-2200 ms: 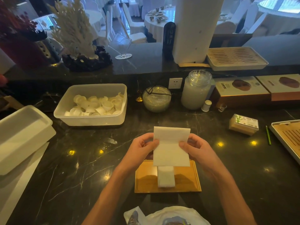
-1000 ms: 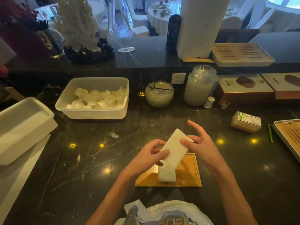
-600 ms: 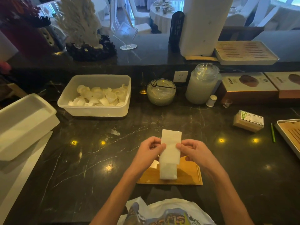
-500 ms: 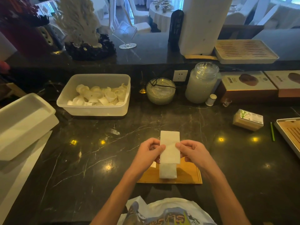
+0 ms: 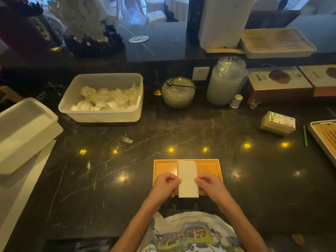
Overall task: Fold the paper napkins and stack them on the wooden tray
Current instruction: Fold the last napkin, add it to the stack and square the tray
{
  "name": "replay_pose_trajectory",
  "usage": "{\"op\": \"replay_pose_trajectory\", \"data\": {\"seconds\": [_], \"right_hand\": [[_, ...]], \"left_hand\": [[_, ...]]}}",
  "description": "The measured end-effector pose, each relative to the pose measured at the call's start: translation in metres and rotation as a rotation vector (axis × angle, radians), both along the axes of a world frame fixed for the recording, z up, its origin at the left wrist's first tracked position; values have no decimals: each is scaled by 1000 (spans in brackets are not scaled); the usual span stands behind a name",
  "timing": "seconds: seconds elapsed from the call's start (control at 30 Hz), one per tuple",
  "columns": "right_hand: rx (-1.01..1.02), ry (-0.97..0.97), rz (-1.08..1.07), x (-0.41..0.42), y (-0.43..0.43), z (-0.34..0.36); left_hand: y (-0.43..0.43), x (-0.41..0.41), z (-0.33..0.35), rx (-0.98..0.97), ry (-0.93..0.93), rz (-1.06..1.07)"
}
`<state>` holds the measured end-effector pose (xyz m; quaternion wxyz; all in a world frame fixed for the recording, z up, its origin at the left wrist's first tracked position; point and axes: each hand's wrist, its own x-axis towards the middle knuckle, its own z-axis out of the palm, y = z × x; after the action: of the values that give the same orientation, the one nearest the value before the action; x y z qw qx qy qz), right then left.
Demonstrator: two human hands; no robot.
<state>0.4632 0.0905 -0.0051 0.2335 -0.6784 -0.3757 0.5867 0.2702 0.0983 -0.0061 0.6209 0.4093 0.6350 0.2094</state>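
While both hands pinch a folded napkin (image 5: 188, 188) over the wooden tray (image 5: 209, 165) — stacking under way.
Left hand (image 5: 166, 185) and right hand (image 5: 209, 184) grip its edges above the stack (image 5: 186, 165) — no unfolded napkins visible.

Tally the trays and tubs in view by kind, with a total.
Wooden tray: 1
Slatted trays: 2
White tubs: 2
Total: 5

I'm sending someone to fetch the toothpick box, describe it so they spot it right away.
Go to the dark marble counter, right side. The toothpick box lies alone between the big brown gift boxes and a slatted tray. It's the only small box, with a green bamboo label.
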Motion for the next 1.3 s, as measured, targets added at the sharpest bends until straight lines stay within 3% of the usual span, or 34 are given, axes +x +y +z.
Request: {"op": "replay_pose_trajectory", "data": {"seconds": [0.3,0.5,0.8,1.0,1.3], "right_hand": [[103,-219,8,-7,16,-19],[126,-225,-37,-4,15,-31],[120,-94,-93,-5,9,-35],[-22,133,29,-13,4,-31],[-51,185,69,-23,4,-35]], "left_hand": [[22,9,-6,-8,76,45],[25,15,-19,4,143,15],[19,16,-33,18,214,74],[2,28,-24,23,-11,-98],[-4,38,-16,77,-105,-157]]}}
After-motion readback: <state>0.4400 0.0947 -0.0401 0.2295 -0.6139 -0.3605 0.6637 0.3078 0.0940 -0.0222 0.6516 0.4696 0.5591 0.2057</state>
